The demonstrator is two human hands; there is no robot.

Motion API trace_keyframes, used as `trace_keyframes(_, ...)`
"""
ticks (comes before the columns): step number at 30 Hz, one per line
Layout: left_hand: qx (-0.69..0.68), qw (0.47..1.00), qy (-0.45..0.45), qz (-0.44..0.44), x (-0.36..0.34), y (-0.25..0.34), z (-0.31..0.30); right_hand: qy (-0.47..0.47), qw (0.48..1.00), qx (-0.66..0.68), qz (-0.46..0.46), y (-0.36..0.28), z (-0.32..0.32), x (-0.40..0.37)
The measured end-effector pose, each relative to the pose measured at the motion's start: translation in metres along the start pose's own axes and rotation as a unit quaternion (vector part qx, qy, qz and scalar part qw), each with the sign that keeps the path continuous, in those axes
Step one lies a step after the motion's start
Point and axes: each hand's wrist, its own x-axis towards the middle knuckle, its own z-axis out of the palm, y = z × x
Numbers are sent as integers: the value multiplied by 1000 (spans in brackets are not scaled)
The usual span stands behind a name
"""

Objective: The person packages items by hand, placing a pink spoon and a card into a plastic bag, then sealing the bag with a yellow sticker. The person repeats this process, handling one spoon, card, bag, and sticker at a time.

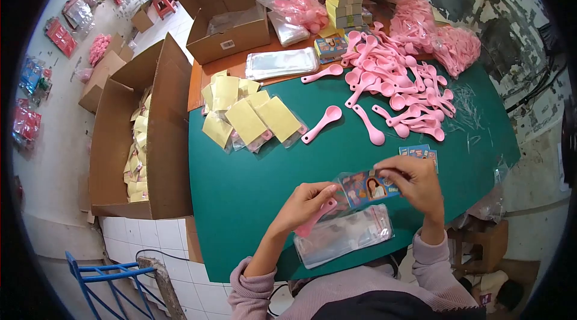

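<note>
My left hand (303,204) pinches the edge of a small clear plastic bag (342,179), with a pink spoon (315,219) tucked under the same fingers. A printed blue card (374,189) with a picture on it is gripped at its right end by my right hand (416,183). The card's left end overlaps the bag. Just below both hands lies a stack of clear plastic bags (342,242). Behind my right hand, more blue cards (419,152) rest on the green tabletop (258,182).
Pink spoons (399,82) are heaped at the back right. Filled packets with yellow backing (246,120) lie left of centre. A tall carton (165,140) of similar packets stands left of the table. Card stacks (344,4) and an open box (231,37) are at the back.
</note>
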Motion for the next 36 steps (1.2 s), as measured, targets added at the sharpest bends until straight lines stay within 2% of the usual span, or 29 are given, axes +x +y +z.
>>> trace_keyframes(2,24,1000,-20,7,0,-1,-3,-99,993,-54,-43,-1,-3,3)
trace_keyframes(4,57,998,-26,9,2,-7,-2,-116,991,-41,-42,2,0,5)
trace_keyframes(6,91,995,-32,11,2,-8,0,-173,978,-53,-100,5,5,8)
trace_keyframes(9,96,992,-80,28,2,-5,2,-232,967,-13,-103,6,19,11)
trace_keyframes(11,7,995,-77,64,2,-8,7,-251,964,-8,-83,8,28,10)
trace_keyframes(12,7,995,-77,64,1,-6,5,-270,961,-3,-61,9,30,10)
trace_keyframes(13,77,995,-54,39,0,-3,3,-306,951,-12,-24,7,28,10)
trace_keyframes(14,145,989,-30,12,-2,0,3,-307,951,-12,-24,8,30,10)
trace_keyframes(15,144,989,-31,12,-3,0,6,-299,952,10,-62,11,34,10)
trace_keyframes(16,187,982,7,38,-4,0,9,-290,951,33,-100,15,38,9)
trace_keyframes(17,229,970,47,65,-5,1,11,-290,951,33,-101,20,41,9)
trace_keyframes(18,230,970,48,64,-6,3,10,-286,954,38,-74,27,44,8)
trace_keyframes(20,362,931,47,-7,-7,8,7,-284,957,45,-48,30,44,7)
trace_keyframes(21,361,931,48,-8,-6,7,-2,-253,962,102,17,29,42,8)
trace_keyframes(22,316,948,4,29,-5,2,-17,-220,959,158,84,30,40,10)
trace_keyframes(23,269,960,-40,66,-6,-2,-28,-197,966,132,103,33,35,12)
trace_keyframes(24,269,960,-39,66,-8,-6,-35,-198,966,132,103,35,33,10)
trace_keyframes(26,29,993,-38,106,-9,-8,-45,-123,976,126,127,42,34,10)
trace_keyframes(27,12,996,-12,89,-12,-1,-45,-137,957,221,130,44,37,9)
trace_keyframes(30,-12,998,20,60,-12,-1,-47,-182,929,296,127,31,32,4)
trace_keyframes(34,-8,998,-1,57,-11,-8,-42,-184,941,214,184,39,30,0)
trace_keyframes(36,-16,996,-51,69,-8,-15,-41,-176,954,192,148,54,35,-2)
